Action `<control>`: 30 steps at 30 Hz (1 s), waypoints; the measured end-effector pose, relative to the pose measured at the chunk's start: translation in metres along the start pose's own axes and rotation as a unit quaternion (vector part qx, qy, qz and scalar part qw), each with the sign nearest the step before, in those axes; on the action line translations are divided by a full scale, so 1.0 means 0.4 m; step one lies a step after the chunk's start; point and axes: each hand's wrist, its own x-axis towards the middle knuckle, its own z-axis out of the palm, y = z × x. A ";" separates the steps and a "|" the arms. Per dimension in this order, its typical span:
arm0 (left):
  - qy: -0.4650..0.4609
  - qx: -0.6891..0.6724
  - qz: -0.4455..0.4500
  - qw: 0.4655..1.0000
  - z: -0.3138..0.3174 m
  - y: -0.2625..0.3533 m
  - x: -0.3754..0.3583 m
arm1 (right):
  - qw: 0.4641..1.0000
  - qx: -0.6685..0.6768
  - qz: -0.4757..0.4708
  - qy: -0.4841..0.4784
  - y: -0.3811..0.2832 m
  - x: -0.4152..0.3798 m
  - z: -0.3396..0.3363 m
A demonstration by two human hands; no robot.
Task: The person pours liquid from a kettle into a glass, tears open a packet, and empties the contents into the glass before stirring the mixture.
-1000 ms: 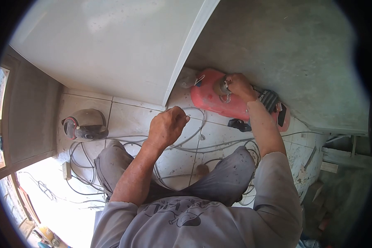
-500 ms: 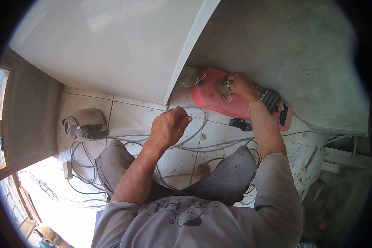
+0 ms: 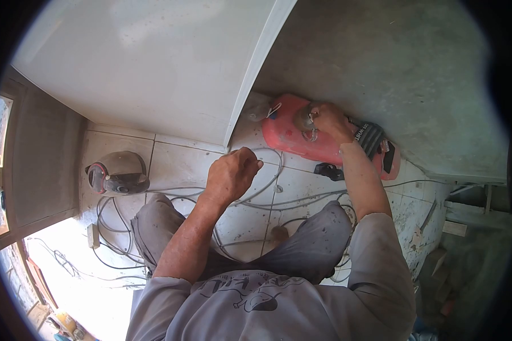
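My right hand (image 3: 330, 120) is over a long red object with rounded ends (image 3: 278, 136) on the floor. Its fingers are pinched together at the rim of a glass mug (image 3: 302, 119) standing there; a small shiny bit shows between them, too small to name. The mug's clear handle faces me. Near the wrist lies a dark striped cloth-like item with white lettering (image 3: 370, 139). My left hand (image 3: 231, 175) hangs above the floor in front of my knees, fingers curled in. Whatever it may hold is hidden.
A dusty welding helmet (image 3: 118, 172) sits on the tiled floor at left. Grey cables (image 3: 256, 202) loop between and around my legs. A black crumpled item (image 3: 328, 171) lies beside the red object. A pale panel (image 3: 153, 68) and a grey wall (image 3: 381, 62) rise ahead.
My right hand has shifted very slightly to the left at the mug's rim. My left hand stays where it was.
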 end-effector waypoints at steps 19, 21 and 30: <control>0.022 -0.001 0.031 0.999 0.020 -0.020 0.005 | 0.995 0.027 0.044 0.080 -0.021 -0.012 -0.035; 0.020 -0.002 0.026 0.999 0.017 -0.016 0.006 | 0.992 -0.012 0.056 0.110 -0.014 -0.018 -0.034; 0.011 0.006 0.016 1.000 0.015 -0.016 0.015 | 0.998 -0.036 0.033 -0.024 -0.015 0.004 -0.012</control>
